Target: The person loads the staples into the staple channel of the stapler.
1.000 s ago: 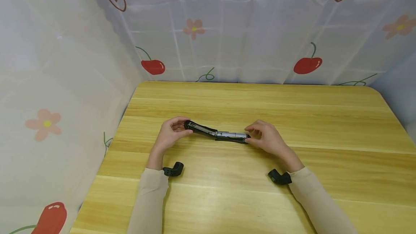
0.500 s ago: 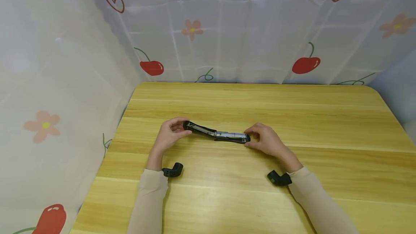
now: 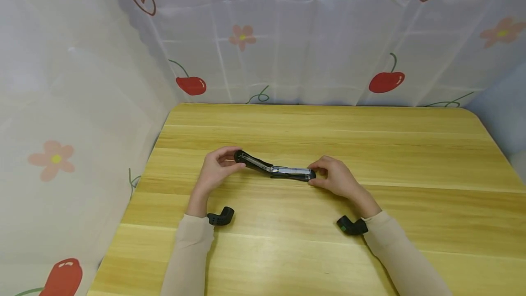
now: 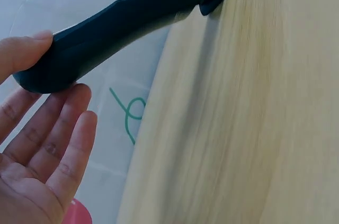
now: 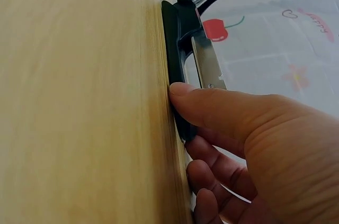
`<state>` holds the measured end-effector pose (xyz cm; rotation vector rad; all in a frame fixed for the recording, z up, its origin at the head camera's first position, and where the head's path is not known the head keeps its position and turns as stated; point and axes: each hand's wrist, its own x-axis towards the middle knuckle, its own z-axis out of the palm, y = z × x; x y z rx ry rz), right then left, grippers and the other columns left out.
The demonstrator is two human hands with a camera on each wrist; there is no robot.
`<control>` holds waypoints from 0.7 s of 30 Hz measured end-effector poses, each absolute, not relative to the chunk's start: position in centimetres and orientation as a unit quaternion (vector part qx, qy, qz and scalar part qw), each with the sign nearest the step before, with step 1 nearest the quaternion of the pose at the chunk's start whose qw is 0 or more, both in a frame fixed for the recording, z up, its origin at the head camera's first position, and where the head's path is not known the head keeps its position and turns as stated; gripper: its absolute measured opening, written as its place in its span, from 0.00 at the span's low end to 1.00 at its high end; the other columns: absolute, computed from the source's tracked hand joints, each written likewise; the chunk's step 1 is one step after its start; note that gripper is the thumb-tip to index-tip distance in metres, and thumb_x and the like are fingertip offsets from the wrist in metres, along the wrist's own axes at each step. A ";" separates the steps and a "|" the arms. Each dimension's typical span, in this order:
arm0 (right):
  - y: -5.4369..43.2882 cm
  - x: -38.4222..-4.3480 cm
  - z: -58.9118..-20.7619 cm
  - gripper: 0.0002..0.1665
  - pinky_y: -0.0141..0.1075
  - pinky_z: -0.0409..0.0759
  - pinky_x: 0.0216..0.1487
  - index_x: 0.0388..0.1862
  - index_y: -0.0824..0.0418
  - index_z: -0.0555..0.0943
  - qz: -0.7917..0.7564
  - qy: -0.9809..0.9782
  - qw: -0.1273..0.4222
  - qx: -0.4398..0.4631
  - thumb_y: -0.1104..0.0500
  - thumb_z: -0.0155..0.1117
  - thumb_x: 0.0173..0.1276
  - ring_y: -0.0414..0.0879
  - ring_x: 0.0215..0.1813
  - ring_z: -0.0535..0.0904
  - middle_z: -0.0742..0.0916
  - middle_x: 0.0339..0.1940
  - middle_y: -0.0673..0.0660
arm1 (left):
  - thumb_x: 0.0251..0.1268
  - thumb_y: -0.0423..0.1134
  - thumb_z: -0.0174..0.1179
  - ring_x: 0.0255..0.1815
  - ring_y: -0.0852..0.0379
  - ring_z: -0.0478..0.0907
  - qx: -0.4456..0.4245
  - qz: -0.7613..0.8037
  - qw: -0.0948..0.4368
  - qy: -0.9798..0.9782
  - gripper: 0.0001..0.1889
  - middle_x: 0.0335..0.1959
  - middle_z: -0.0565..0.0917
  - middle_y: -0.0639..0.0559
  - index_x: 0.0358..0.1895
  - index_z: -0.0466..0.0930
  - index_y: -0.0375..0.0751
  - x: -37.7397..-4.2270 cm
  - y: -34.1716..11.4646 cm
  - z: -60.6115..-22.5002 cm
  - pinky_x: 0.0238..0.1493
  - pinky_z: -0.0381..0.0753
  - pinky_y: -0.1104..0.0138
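Note:
A black stapler (image 3: 259, 164) is unfolded wide at its hinge, with its metal staple channel exposed. My left hand (image 3: 218, 166) pinches the rounded end of its top arm between thumb and fingers. In the left wrist view that arm (image 4: 127, 25) slants up off the table, and my last fingers are spread loosely below it. The base (image 5: 172, 49) lies along the tabletop in the right wrist view. My right hand (image 3: 334, 175) holds the base's far end, thumb on one side and fingers on the other.
The wooden table (image 3: 370, 150) meets a white curtain (image 3: 304, 49) printed with cherries, flowers and hearts at the back and left. A black wrist camera (image 3: 222, 216) sits on the left wrist, another camera (image 3: 352, 225) on the right.
My right fingers have closed in on the end of the stapler's base. The left hand has barely shifted, and the top arm's end has risen slightly.

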<state>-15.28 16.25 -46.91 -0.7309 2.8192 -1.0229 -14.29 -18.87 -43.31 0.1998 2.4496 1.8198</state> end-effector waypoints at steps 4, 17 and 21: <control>16.3 -15.3 -46.8 0.20 0.35 0.71 0.35 0.46 0.61 0.86 -0.334 0.912 0.025 -0.238 0.57 0.78 0.54 0.42 0.33 0.72 0.82 0.33 0.52 | 0.56 0.30 0.70 0.50 0.54 0.78 0.084 0.610 0.021 0.788 0.25 0.56 0.79 0.39 0.59 0.78 0.31 -14.3 -17.9 -42.8 0.55 0.81 0.58; 16.4 -15.3 -47.0 0.20 0.34 0.71 0.35 0.47 0.60 0.86 -0.339 0.909 0.024 -0.240 0.56 0.78 0.55 0.41 0.33 0.71 0.82 0.33 0.51 | 0.53 0.28 0.72 0.48 0.46 0.81 0.151 0.616 -0.004 0.773 0.23 0.51 0.82 0.38 0.55 0.82 0.32 -15.1 -13.5 -41.5 0.56 0.79 0.47; 16.4 -15.3 -47.0 0.20 0.34 0.71 0.35 0.47 0.60 0.86 -0.341 0.909 0.027 -0.239 0.56 0.78 0.55 0.41 0.33 0.71 0.82 0.32 0.51 | 0.52 0.28 0.72 0.48 0.45 0.80 0.160 0.613 -0.006 0.774 0.22 0.50 0.83 0.38 0.53 0.82 0.32 -15.1 -12.0 -41.5 0.56 0.78 0.45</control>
